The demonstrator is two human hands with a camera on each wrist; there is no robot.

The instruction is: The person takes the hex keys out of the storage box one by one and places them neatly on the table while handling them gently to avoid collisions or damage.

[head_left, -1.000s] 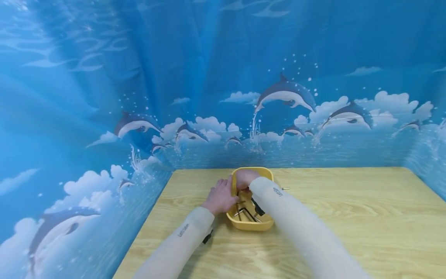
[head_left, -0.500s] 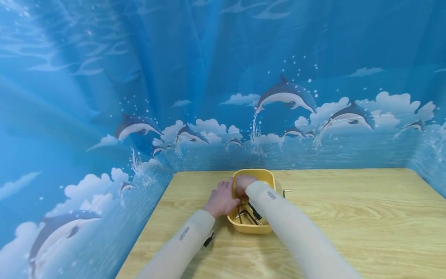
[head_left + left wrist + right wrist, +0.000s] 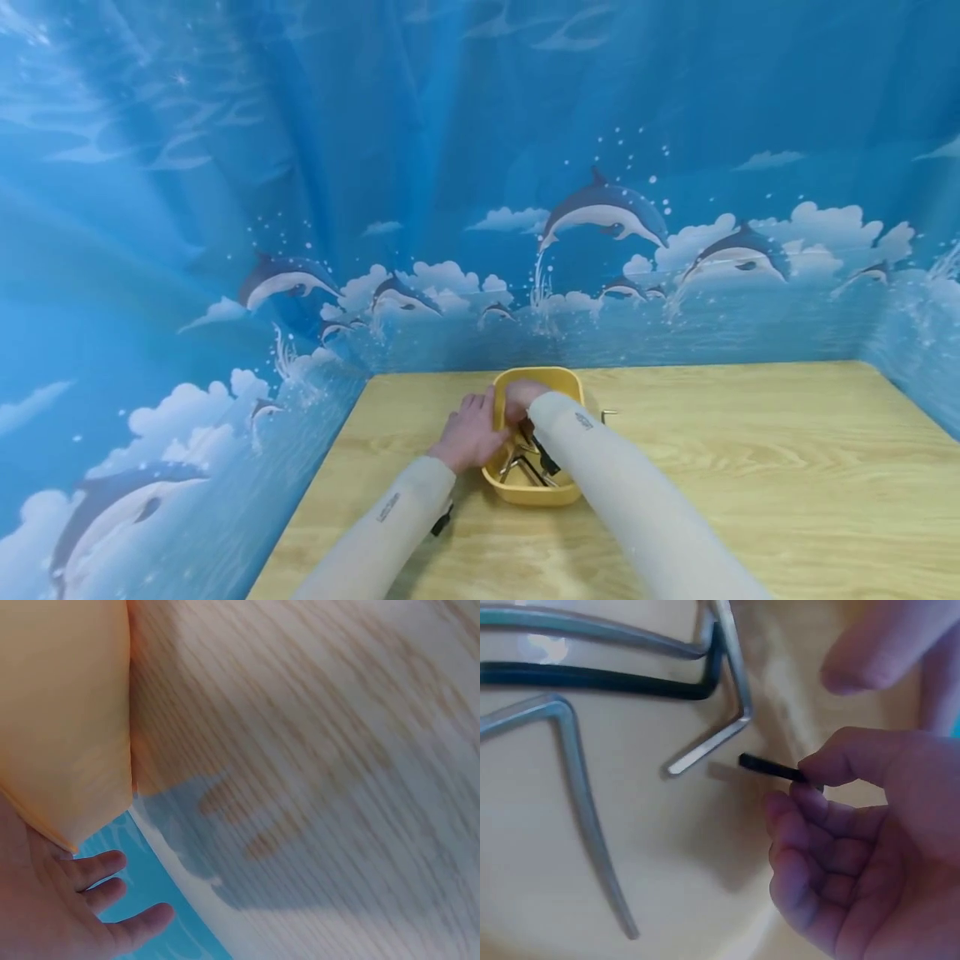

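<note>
A yellow plastic bin (image 3: 531, 495) holds several L-shaped hex keys, silver and dark. My left hand (image 3: 470, 433) holds the bin's left wall, thumb over the rim inside; in the left wrist view its other fingers (image 3: 142, 928) stretch along the outside. My right hand (image 3: 847, 847) is down inside the bin, pinching a short black hex key (image 3: 769, 766) between thumb and index fingertip; part of that key is hidden by the fingers. Beside it lie a bent silver hex key (image 3: 739, 682), a dark hex key (image 3: 600, 679) and another silver one (image 3: 585, 795).
One more hex key (image 3: 606, 414) lies on the wood-grain table (image 3: 750, 467) just right of the bin. A blue dolphin-print curtain (image 3: 450, 167) hangs behind and to the left of the table.
My right hand and forearm have shifted slightly left, baring more of the hex key on the table. Keys in the bin lie a little differently. The left hand keeps its place on the wall.
</note>
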